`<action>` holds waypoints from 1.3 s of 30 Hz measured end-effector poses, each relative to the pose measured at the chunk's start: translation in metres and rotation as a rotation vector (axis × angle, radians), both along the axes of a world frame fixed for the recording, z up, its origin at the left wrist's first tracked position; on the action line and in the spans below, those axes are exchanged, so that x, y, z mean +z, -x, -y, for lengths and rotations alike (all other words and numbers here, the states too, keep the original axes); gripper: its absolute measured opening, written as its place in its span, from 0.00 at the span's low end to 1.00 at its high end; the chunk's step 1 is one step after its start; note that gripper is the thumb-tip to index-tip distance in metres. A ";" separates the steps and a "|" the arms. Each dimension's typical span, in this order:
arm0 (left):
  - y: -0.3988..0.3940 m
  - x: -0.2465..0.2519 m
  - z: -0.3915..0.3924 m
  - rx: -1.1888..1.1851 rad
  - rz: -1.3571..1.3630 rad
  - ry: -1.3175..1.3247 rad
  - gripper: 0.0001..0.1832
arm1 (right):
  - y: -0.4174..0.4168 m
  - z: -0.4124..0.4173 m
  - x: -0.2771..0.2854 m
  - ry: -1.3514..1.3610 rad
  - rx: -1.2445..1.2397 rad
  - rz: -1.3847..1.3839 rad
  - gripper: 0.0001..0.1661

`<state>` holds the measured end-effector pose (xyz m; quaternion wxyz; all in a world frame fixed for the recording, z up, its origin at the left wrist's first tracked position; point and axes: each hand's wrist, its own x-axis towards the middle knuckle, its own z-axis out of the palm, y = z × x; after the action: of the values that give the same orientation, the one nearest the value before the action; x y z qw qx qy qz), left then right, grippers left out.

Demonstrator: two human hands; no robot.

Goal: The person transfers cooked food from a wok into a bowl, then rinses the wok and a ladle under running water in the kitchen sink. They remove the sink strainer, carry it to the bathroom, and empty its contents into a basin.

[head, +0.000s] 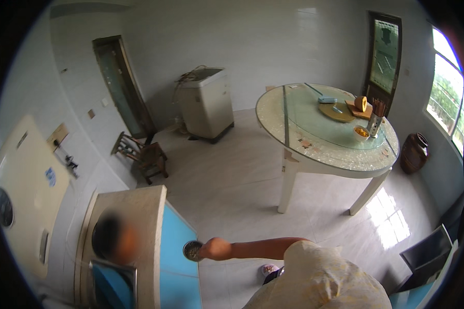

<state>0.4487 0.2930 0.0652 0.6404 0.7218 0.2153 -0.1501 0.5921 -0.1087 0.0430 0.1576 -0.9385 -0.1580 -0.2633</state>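
My left hand [216, 248], at the end of an outstretched arm, grips the rim of a small round bowl [191, 251]. Small pale bits lie in the bowl, too blurred to name. It hangs over the floor beside the blue side panel [178, 239] of a counter [139, 201]. My right hand is out of view. Part of my pale patterned shirt and a shoe [270, 269] show below the arm. On the counter, left of the bowl, is a blurred dark and orange round shape [114, 237] that I cannot identify.
An oval glass-topped table [270, 116] bears a cut pumpkin [360, 103], a cutting board [365, 112], a bowl of orange pieces [360, 133] and a chopstick holder [374, 125]. A wooden chair [150, 154], washing machine [207, 104] and brown jar [414, 153] stand on the floor.
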 end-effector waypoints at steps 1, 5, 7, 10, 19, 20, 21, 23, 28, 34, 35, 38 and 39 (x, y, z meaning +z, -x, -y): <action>0.001 -0.001 0.015 -0.012 -0.018 -0.011 0.18 | 0.011 0.027 -0.001 0.020 -0.024 0.071 0.04; -0.068 0.011 0.112 -0.179 -0.116 -0.074 0.17 | 0.023 0.138 0.037 -0.018 -0.098 0.245 0.08; -0.101 0.011 0.152 -0.294 -0.148 -0.093 0.17 | 0.026 0.180 0.064 0.154 -0.126 0.368 0.10; -0.125 0.032 0.212 -0.376 -0.029 -0.171 0.16 | 0.026 0.233 0.079 0.168 -0.129 0.394 0.12; -0.193 0.037 0.275 -0.390 -0.104 -0.100 0.16 | -0.042 0.330 0.031 0.043 -0.391 0.101 0.07; -0.205 0.037 0.284 -0.409 -0.097 -0.118 0.16 | -0.055 0.345 0.013 -0.266 -0.593 -0.266 0.04; -0.219 0.037 0.291 -0.427 -0.089 -0.129 0.16 | -0.063 0.360 0.004 -0.064 -0.650 -0.302 0.05; -0.254 0.027 0.305 -0.475 -0.053 -0.109 0.16 | -0.075 0.381 -0.007 -0.016 -0.735 -0.319 0.04; -0.325 0.034 0.340 -0.520 0.085 -0.099 0.14 | -0.089 0.407 0.002 -0.031 -0.861 -0.596 0.09; -0.411 0.056 0.427 -0.634 0.181 -0.096 0.13 | -0.037 0.422 -0.045 -0.092 -1.040 -0.798 0.09; -0.422 0.057 0.440 -0.653 0.182 -0.091 0.14 | -0.023 0.423 -0.062 -0.096 -1.067 -0.863 0.09; -0.458 0.064 0.480 -0.732 0.264 -0.279 0.16 | -0.004 0.416 -0.065 -0.170 -1.142 -0.943 0.10; -0.473 0.056 0.488 -0.758 0.269 -0.266 0.15 | 0.000 0.418 -0.068 -0.179 -1.150 -0.933 0.10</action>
<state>0.9222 -0.1952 0.1214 0.4636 0.8394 -0.1335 -0.2504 0.5919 -0.5271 -0.0247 0.1215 -0.8710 0.4632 0.1096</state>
